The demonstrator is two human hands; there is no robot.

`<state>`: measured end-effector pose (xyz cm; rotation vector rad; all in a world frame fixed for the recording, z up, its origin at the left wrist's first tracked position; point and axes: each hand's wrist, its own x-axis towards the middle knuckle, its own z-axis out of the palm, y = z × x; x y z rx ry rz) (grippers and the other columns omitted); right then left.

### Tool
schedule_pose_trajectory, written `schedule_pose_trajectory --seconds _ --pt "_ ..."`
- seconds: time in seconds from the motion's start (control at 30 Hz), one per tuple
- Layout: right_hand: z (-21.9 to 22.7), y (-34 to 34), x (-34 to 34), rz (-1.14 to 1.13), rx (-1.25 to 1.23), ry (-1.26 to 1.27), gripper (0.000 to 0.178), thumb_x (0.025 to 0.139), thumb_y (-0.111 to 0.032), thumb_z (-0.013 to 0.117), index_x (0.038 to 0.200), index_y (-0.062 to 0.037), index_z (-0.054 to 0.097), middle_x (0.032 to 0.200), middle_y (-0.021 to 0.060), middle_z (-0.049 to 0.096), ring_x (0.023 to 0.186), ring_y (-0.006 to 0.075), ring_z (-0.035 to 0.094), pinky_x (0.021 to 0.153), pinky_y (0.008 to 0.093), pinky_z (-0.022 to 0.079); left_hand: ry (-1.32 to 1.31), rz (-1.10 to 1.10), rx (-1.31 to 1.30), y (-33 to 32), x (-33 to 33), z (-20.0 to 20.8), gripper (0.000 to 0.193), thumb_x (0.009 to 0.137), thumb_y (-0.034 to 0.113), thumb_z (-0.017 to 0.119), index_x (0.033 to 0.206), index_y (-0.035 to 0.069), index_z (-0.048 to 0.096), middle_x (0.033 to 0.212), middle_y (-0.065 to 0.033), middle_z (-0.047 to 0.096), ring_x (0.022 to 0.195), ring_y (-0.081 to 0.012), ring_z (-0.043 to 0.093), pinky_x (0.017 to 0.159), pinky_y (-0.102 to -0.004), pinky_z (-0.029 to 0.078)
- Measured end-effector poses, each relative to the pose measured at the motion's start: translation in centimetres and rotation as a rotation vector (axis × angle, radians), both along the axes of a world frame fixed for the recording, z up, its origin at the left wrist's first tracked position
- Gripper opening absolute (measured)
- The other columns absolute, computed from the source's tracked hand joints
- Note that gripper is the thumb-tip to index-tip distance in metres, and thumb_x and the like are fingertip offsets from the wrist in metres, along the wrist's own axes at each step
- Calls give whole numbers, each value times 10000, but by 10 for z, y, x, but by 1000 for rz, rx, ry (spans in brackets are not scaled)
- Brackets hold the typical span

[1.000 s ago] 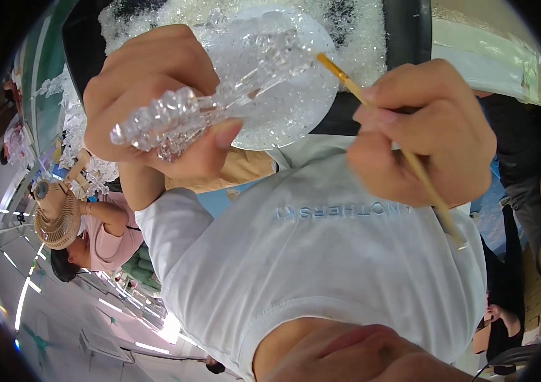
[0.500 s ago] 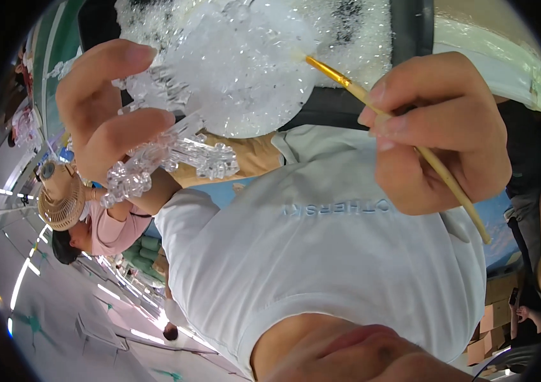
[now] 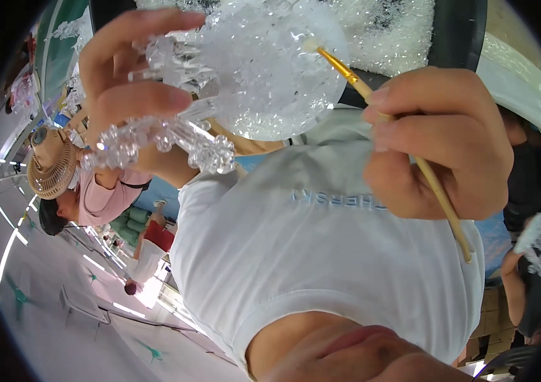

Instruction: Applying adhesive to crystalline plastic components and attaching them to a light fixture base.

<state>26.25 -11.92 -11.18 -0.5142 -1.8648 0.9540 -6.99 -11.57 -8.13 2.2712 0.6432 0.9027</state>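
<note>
A clear plastic ornament is in my left hand [image 3: 137, 76], whose fingers are curled round its edge. The ornament has a round frosted disc [image 3: 270, 83] sprinkled with shiny flakes and clear beaded branches [image 3: 210, 153] sticking out by my fingers. Between thumb and fingertips, my right hand [image 3: 446, 143] grips a thin paintbrush [image 3: 439, 194] with a wooden handle and a gold ferrule. Its pale bristles lie against the disc near the right edge; whether they carry anything I cannot tell.
Under the ornament is a black tray [image 3: 471, 38] spread with clear, glittering flakes [image 3: 398, 48]. Plastic-wrapped material [image 3: 519, 83] lies right of it. A beige fan [image 3: 50, 172] and a person in pink [image 3: 108, 200] are at the left; another person [image 3: 516, 280] is at the right.
The ornament and my left hand have shifted right in the picture, as has the tray. The brush tip now sits farther in from the disc's right edge.
</note>
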Motion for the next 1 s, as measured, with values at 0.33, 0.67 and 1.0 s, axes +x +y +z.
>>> schedule_pose_trajectory --seconds 0.33,0.67,1.0 --pt "-9 11 14 77 34 171 182 737 122 651 899 58 600 938 266 649 595 232 619 502 312 513 -320 541 239 -17 38 -32 383 968 248 682 741 17 477 1246 -245 504 1016 -611 652 872 -657 632" --pt "-1 1 -10 31 19 91 158 835 61 688 934 78 566 939 261 646 629 252 644 502 328 542 283 -12 -272 -16 -20 34 415 985 285 666 1299 111 457 1431 -318 449 1232 -570 564 1047 -669 512" --pt "-6 6 3 165 173 114 350 883 -126 805 950 86 535 894 266 630 590 277 615 475 334 530 57 48 -417 -20 8 42 500 980 261 672 1351 137 361 1450 -371 419 1303 -517 536 1136 -602 451"
